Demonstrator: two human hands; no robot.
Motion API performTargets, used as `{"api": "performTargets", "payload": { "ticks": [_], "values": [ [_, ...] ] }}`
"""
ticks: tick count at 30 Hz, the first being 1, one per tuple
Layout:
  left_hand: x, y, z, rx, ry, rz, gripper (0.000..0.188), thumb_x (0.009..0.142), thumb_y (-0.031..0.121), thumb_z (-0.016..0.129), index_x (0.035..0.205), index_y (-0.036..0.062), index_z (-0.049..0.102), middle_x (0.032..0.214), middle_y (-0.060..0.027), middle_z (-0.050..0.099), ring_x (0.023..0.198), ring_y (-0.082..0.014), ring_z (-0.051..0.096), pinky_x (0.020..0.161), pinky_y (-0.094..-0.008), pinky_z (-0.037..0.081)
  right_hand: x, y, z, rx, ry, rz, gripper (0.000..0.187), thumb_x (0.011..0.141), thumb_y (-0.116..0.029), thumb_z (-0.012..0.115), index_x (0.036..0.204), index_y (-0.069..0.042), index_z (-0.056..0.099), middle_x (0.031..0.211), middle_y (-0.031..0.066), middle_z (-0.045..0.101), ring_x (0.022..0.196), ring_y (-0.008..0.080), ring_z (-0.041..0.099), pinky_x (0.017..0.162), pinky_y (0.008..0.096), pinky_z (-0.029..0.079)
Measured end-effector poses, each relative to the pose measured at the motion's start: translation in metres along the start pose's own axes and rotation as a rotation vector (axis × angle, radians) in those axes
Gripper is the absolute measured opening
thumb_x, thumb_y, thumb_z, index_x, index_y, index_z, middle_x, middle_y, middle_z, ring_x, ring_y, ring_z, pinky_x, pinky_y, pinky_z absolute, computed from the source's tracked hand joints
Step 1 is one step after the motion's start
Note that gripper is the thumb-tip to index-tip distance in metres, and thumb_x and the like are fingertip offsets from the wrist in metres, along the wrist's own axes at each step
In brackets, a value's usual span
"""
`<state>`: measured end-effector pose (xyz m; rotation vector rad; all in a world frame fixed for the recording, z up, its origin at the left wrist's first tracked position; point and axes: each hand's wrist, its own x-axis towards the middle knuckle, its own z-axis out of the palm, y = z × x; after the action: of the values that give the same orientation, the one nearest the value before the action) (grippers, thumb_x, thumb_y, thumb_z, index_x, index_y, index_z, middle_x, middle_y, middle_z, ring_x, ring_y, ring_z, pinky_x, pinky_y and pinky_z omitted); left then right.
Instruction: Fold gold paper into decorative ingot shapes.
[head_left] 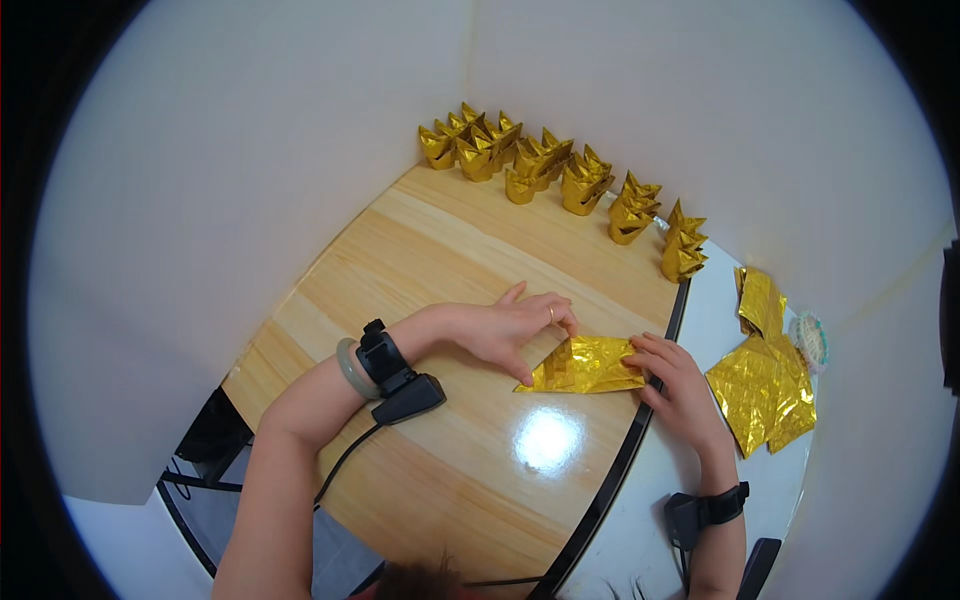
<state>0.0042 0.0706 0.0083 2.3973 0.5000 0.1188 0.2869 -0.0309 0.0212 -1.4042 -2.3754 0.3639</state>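
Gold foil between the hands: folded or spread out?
Folded, at least partly: the gold foil shows creases and a slanted left end tapering to a point by the left hand. Layer count: cannot tell.

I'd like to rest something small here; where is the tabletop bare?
The widest bare patch lies on the wooden tabletop, between the left hand and the rows of gold-foil ingots. Another lies below the gold foil piece, left of the black strip. The far edge and the white surface near the gold sheets are crowded.
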Motion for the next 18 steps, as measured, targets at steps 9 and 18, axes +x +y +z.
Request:
{"api": "performTargets", "payload": {
  "ticks": [9,18],
  "values": [
    [0.003,0.003,0.004,0.074,0.207,0.157,0.019,0.068,0.021,0.076,0.082,0.0120,0.066,0.103,-0.0054,0.052,0.110,-0.0267,0.042,0.097,-0.0380,0.033,0.003,-0.009,0.000,0.302,-0.073,0.237,0.022,0.076,-0.020,0.073,0.089,-0.006,0.062,0.108,0.0078,0.061,0.099,0.0259,0.056,0.084,0.0350,0.047],
    [0.008,0.019,0.014,0.113,0.230,-0.019,0.019,0.074,0.018,0.073,0.084,0.0061,0.062,0.101,-0.0067,0.053,0.103,-0.0256,0.049,0.088,-0.0333,0.042,0.015,-0.031,0.016,-0.129,0.122,0.222,0.033,0.076,-0.017,0.074,0.100,-0.005,0.055,0.101,0.0091,0.055,0.090,0.0242,0.057,0.075,0.0337,0.048]
  ]
}}
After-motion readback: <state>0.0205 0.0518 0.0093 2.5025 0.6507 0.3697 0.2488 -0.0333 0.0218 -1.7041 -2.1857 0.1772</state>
